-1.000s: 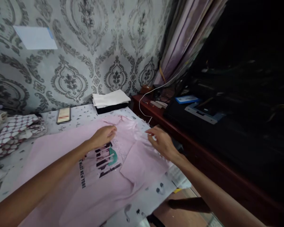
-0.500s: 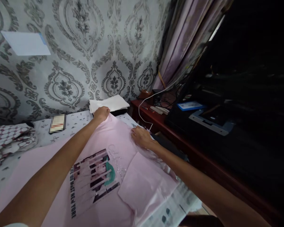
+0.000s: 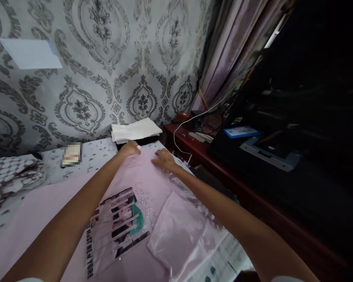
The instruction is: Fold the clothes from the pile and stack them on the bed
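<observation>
A pink shirt (image 3: 161, 203) with a printed picture and lettering lies spread over a white patterned cloth. One sleeve is folded in over the body on the right side. At the far edge of the shirt, my left hand (image 3: 131, 149) is closed on the pink fabric. My right hand (image 3: 165, 159) is just to the right of it, over the shirt's far right edge, its fingers bent but apart. Just beyond my left hand sits folded white cloth (image 3: 137, 130) on top of something black.
A blurred card-like item (image 3: 72, 154) and a crumpled patterned cloth (image 3: 13, 172) lie at the left. At the right stands a dark red cabinet (image 3: 191, 141) with a white cable and a large black screen. The patterned wall is behind.
My right hand has moved away from me and left, closer to my left hand, and its fingers have lifted. My left hand has shifted slightly right and down, still on the fabric.
</observation>
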`<state>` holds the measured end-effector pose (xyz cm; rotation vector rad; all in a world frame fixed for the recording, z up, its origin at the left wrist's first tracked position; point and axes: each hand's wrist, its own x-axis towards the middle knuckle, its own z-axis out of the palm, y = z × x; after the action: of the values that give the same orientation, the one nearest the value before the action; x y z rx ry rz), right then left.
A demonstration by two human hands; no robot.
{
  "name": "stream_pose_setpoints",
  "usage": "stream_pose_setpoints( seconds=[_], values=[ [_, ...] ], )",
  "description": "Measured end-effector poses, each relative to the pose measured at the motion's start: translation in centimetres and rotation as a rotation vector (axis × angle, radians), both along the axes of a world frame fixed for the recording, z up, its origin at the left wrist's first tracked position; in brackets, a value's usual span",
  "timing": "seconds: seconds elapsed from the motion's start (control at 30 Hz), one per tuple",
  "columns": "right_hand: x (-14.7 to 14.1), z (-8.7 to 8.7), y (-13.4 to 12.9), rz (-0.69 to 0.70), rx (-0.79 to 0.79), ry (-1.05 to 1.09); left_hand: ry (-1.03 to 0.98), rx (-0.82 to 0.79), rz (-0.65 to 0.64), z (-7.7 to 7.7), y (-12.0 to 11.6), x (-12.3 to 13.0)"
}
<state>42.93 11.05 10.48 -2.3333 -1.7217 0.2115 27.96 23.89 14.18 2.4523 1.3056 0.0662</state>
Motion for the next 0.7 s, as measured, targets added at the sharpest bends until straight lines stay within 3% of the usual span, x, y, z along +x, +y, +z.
stream_pose_setpoints(
  seconds=[0.17, 0.27, 0.37, 0.57, 0.63, 0.7],
  values=[
    [-0.1, -0.7, 1.1, 0.051, 0.054, 0.08, -0.079, -0.092, -0.329, 1.1, -0.9, -1.4],
    [0.1, -0.7, 1.5, 0.065, 0.074, 0.117, -0.116, -0.242, -0.514, 1.4, -2.0, -2.2],
    [0.1, -0.5, 1.6, 0.077, 0.103, 0.143, -0.217, -0.35, -0.62, 1.5, -2.9, -2.6],
    [0.1, -0.1, 1.4, 0.041, 0.124, 0.205, -0.517, -0.442, -0.432, 2.7, -1.8, -3.1],
    [0.3, -0.1, 1.5, 0.024, 0.133, 0.215, -0.529, -0.349, -0.339, 3.4, -0.5, -3.2],
    [0.6, -0.1, 1.6, 0.003, 0.141, 0.219, -0.456, -0.132, -0.252, 3.8, 0.8, -3.3]
  ],
)
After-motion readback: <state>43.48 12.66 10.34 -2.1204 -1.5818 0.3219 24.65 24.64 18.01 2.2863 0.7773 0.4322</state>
